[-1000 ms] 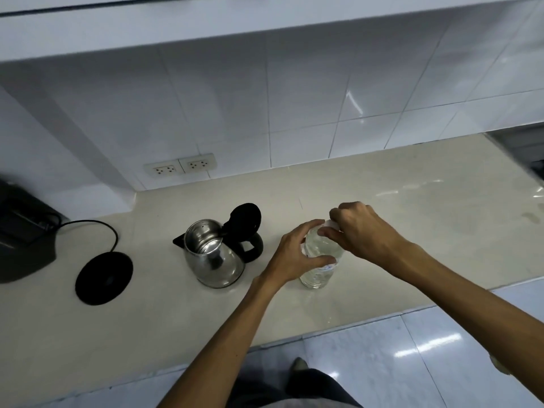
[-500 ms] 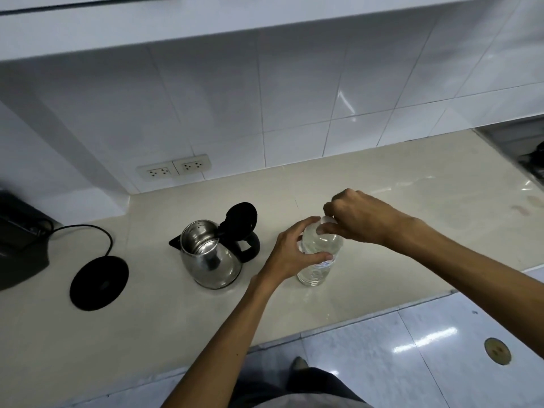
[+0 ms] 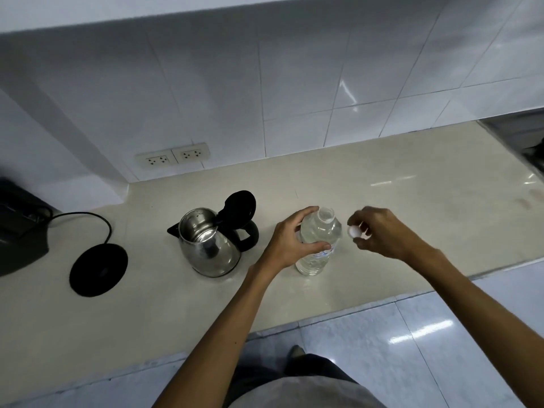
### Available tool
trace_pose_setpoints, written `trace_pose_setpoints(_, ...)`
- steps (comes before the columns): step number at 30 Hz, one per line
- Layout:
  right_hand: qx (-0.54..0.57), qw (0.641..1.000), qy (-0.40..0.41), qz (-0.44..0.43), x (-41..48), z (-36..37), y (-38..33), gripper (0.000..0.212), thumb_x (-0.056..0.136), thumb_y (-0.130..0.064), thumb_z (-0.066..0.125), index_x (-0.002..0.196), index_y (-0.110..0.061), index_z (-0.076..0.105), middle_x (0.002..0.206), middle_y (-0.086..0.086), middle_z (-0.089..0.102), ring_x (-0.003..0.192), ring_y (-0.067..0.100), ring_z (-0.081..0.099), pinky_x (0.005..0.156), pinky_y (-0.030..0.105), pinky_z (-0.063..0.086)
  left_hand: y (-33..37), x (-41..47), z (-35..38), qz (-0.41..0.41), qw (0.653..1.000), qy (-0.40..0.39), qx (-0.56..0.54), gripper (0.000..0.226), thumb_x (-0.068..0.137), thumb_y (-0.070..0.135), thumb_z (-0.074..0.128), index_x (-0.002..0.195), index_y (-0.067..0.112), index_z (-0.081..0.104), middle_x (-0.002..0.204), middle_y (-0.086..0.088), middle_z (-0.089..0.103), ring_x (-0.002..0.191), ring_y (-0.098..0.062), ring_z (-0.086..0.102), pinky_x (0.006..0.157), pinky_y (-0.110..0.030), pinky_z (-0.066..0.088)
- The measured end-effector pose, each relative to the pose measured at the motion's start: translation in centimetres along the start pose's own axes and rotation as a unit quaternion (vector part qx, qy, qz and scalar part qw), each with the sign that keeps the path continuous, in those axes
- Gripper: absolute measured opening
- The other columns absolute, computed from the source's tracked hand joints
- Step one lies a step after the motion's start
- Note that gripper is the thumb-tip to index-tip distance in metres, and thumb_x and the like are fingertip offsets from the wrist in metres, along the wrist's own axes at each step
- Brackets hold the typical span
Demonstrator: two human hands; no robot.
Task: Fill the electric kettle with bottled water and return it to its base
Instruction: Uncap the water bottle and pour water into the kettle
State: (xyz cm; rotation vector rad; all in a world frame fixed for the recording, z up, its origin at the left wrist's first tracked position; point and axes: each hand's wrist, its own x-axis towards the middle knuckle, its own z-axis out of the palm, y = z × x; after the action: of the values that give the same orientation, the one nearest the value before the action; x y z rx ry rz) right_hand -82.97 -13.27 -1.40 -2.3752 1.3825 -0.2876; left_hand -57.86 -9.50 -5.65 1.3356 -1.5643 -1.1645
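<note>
A clear water bottle (image 3: 316, 251) stands upright on the beige counter (image 3: 412, 201), its neck uncapped. My left hand (image 3: 290, 240) grips the bottle's upper body from the left. My right hand (image 3: 375, 231) hovers just right of the bottle and pinches the white cap (image 3: 353, 231) in its fingertips. To the left stands the steel electric kettle (image 3: 209, 248) with its black lid flipped open and black handle facing the bottle. The round black base (image 3: 98, 269) lies further left, its cord running to a black box.
A black appliance (image 3: 20, 234) sits at the far left edge. Two wall sockets (image 3: 173, 156) are set in the tiled backsplash behind the kettle. A dark hob or sink area (image 3: 527, 142) lies at the far right. The counter's front edge runs just below my forearms.
My right hand has lifted the cap off the bottle and moved it to the right. The left hand keeps its hold on the bottle. The kettle and base have not moved.
</note>
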Motion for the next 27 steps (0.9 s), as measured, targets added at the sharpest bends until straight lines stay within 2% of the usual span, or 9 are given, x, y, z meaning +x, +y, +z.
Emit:
trace_pose_setpoints(2,-0.009,0.996,-0.068,0.059,-1.4,4.4,1.8,0.030,0.069,-0.007,0.081,0.098,-0.006,0.074,0.091,0.013,0.070,0.077,0.032,0.070,0.073,0.039,0.058,0.0,-0.1,0.1,0.001,1.000,0.000,-0.002,0.084,0.069,0.024,0.097,0.143,0.021,0.058,0.136,0.012,0.065,0.123,0.005,0.060,0.106,-0.017,0.047)
trace_pose_setpoints(5,-0.019,0.978,-0.167,0.122,-2.8,10.7,3.0,0.031,0.076,-0.021,0.078,0.104,-0.008,0.072,0.099,0.015,0.071,0.091,0.033,0.069,0.079,0.033,0.051,-0.4,-0.1,0.4,0.003,1.000,0.004,-0.003,0.083,0.070,0.024,0.097,0.144,0.021,0.058,0.138,0.008,0.066,0.127,-0.005,0.062,0.108,-0.019,0.047)
trace_pose_setpoints(9,0.016,0.968,-0.190,0.164,-4.2,16.5,2.7,0.035,0.077,-0.029,0.080,0.106,-0.011,0.072,0.103,0.011,0.075,0.096,0.030,0.070,0.079,0.030,0.050,-0.4,-0.2,0.3,0.006,1.000,0.004,-0.006,0.084,0.070,0.024,0.097,0.145,0.020,0.058,0.140,0.006,0.065,0.129,-0.005,0.061,0.112,-0.024,0.046)
trace_pose_setpoints(15,0.036,0.975,-0.173,0.136,-4.9,19.7,3.1,0.031,0.084,-0.032,0.075,0.102,-0.008,0.069,0.106,0.015,0.068,0.098,0.035,0.066,0.075,0.030,0.043,-0.7,-0.4,0.5,-0.008,1.000,0.004,-0.007,0.086,0.072,0.024,0.096,0.148,0.021,0.055,0.143,0.006,0.064,0.131,-0.006,0.060,0.113,-0.025,0.045)
trace_pose_setpoints(18,0.054,0.974,-0.165,0.148,-4.8,19.5,3.2,0.047,0.080,-0.039,0.080,0.115,-0.010,0.069,0.113,0.013,0.066,0.101,0.032,0.065,0.080,0.032,0.049,-0.5,-0.3,0.4,-0.004,1.000,0.002,0.004,0.089,0.071,0.029,0.096,0.149,0.021,0.054,0.146,0.006,0.061,0.134,-0.005,0.057,0.116,-0.029,0.045)
trace_pose_setpoints(20,0.105,0.973,-0.090,0.186,-4.5,17.9,3.1,0.054,0.079,-0.038,0.083,0.123,-0.011,0.068,0.113,0.010,0.069,0.094,0.024,0.067,0.080,0.029,0.052,-0.6,-0.2,0.1,0.006,1.000,-0.002,0.029,0.097,0.069,0.036,0.096,0.153,0.021,0.050,0.151,0.005,0.058,0.139,-0.006,0.053,0.118,-0.031,0.042)
trace_pose_setpoints(22,0.193,0.956,0.025,0.221,-3.8,15.4,2.7,0.053,0.078,-0.030,0.087,0.124,-0.013,0.066,0.107,0.006,0.072,0.087,0.018,0.069,0.078,0.027,0.055,-1.1,-0.1,-0.3,-0.002,0.998,-0.016,0.062,0.110,0.066,0.047,0.095,0.158,0.024,0.041,0.157,0.005,0.051,0.144,-0.008,0.048,0.120,-0.029,0.038)
trace_pose_setpoints(24,0.280,0.934,0.065,0.212,-3.0,12.6,2.1,0.067,0.076,-0.027,0.089,0.133,-0.017,0.057,0.113,0.000,0.069,0.098,0.013,0.068,0.082,0.027,0.056,-2.3,-0.2,-0.7,-0.024,0.995,-0.036,0.087,0.120,0.063,0.054,0.094,0.162,0.027,0.032,0.163,0.005,0.044,0.147,-0.010,0.044,0.119,-0.031,0.037)
trace_pose_setpoints(27,0.352,0.924,0.020,0.149,-1.9,10.0,0.9,0.091,0.072,-0.029,0.092,0.147,-0.027,0.040,0.134,-0.016,0.058,0.121,0.004,0.058,0.094,0.025,0.051,-5.5,-0.5,-1.0,-0.071,0.988,-0.063,0.122,0.124,0.061,0.056,0.094,0.163,0.026,0.028,0.165,0.002,0.040,0.148,-0.015,0.043,0.120,-0.041,0.040)
